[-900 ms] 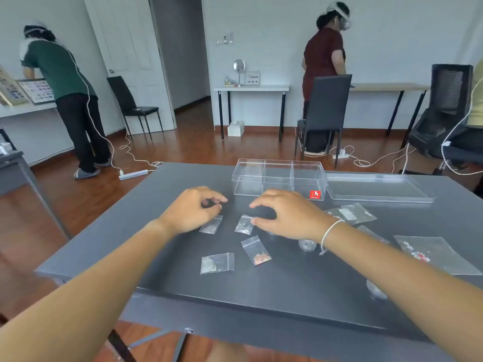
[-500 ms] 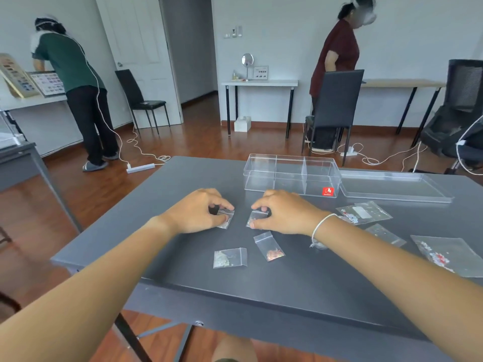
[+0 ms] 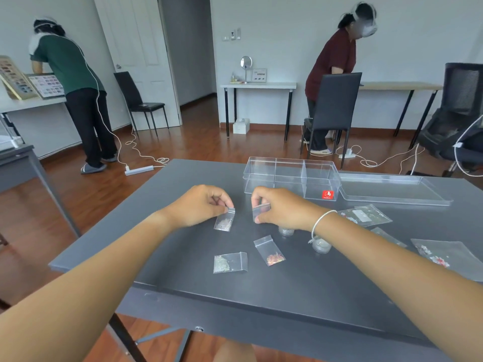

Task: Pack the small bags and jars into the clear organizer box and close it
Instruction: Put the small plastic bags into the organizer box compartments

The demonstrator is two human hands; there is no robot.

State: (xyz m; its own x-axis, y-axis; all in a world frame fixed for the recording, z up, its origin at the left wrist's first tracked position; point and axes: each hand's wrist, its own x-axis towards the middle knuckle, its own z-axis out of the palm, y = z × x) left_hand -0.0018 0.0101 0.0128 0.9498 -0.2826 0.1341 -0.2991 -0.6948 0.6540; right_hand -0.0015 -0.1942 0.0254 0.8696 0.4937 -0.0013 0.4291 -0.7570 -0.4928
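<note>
My left hand (image 3: 200, 206) pinches the top of a small clear bag of pale bits (image 3: 224, 220), lifted off the dark table. My right hand (image 3: 281, 209) pinches a second small bag (image 3: 260, 210). Two more small bags lie nearer me: one with pale bits (image 3: 230, 262), one with orange bits (image 3: 269, 250). Two small jars (image 3: 286, 231) (image 3: 321, 245) stand under my right wrist. The clear organizer box (image 3: 291, 177) sits open behind my hands, with its three compartments bare. Its lid (image 3: 392, 189) lies flat to the right.
Larger clear bags (image 3: 364, 215) (image 3: 444, 254) lie on the right of the grey table (image 3: 183, 270). Two people work at desks behind. A black chair (image 3: 334, 108) stands beyond the table; cables and a power strip (image 3: 138, 169) lie on the floor.
Both hands closed on a small bag each and raised them slightly from the table. The head view shifted a little leftward and closer.
</note>
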